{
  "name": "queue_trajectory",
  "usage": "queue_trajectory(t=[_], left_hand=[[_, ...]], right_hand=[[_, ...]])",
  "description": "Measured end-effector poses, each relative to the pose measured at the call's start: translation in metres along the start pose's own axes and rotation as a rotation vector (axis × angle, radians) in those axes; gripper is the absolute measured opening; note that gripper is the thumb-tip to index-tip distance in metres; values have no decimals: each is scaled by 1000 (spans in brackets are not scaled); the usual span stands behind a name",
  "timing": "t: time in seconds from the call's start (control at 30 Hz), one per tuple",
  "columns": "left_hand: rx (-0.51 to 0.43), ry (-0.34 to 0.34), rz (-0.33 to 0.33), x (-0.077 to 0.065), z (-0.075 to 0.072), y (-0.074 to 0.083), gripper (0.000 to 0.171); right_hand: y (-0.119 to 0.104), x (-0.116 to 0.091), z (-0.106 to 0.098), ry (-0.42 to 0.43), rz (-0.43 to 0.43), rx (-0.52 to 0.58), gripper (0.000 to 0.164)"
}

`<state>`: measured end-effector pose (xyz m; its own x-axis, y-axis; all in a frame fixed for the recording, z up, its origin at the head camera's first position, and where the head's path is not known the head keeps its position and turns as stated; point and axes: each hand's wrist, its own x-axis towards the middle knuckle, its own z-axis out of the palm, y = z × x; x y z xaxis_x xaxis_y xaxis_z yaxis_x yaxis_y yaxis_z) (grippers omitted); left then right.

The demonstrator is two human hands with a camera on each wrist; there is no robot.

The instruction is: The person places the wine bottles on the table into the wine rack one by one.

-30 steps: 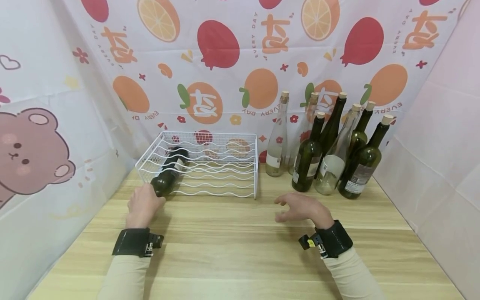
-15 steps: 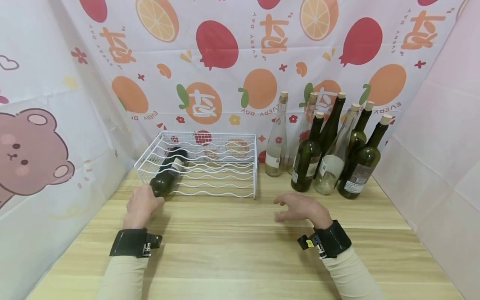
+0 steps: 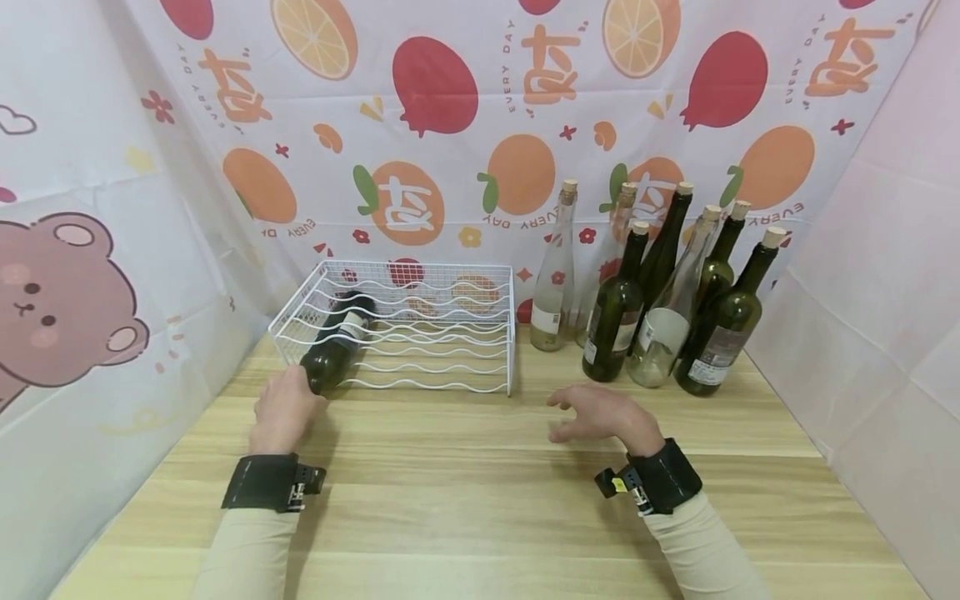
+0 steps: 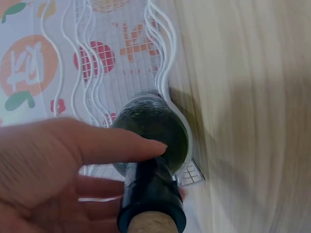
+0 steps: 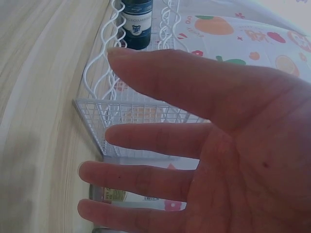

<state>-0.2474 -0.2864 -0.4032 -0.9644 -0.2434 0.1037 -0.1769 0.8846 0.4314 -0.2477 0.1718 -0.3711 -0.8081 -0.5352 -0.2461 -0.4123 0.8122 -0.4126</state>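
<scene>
A dark green wine bottle (image 3: pixel 324 365) lies at the left end of the white wire bottle rack (image 3: pixel 512 354), its neck toward me. My left hand (image 3: pixel 283 410) holds it by the neck, thumb on one side and fingers round the other. The left wrist view shows the cork (image 4: pixel 153 223) in the bottle's mouth, below the thumb (image 4: pixel 131 145). My right hand (image 3: pixel 603 414) hovers over the table with fingers apart and holds nothing. Through its spread fingers, the right wrist view shows the rack's mesh end (image 5: pixel 146 112) and the bottle's label (image 5: pixel 138 23).
Several corked bottles stand upright at the back right, among them a clear one (image 3: pixel 549 292) and green ones (image 3: pixel 613 321). The wooden table (image 3: pixel 450 500) reaches to fabric walls (image 3: pixel 315 167) on three sides.
</scene>
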Motion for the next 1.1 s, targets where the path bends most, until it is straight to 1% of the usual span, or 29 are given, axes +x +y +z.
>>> queue_trajectory(t=[0.13, 0.2, 0.3, 0.4, 0.6, 0.77, 1.1], left_hand=[[-4, 120, 12, 0, 2, 0, 37], [-10, 159, 11, 0, 3, 0, 34], [-18, 192, 14, 0, 4, 1, 27], [-17, 213, 23, 0, 5, 2, 25], [-6, 204, 29, 0, 5, 1, 36], [-6, 189, 28, 0, 5, 1, 38], [-11, 107, 25, 1, 2, -2, 39]], right_hand=[[0, 0, 0, -2, 6, 4, 59], [1, 0, 1, -2, 12, 3, 59], [2, 0, 1, -1, 16, -3, 60], [2, 0, 2, 2, 14, -7, 60], [1, -1, 1, 1, 9, 0, 60], [0, -1, 1, 2, 12, 8, 59], [0, -2, 2, 4, 21, 16, 59]])
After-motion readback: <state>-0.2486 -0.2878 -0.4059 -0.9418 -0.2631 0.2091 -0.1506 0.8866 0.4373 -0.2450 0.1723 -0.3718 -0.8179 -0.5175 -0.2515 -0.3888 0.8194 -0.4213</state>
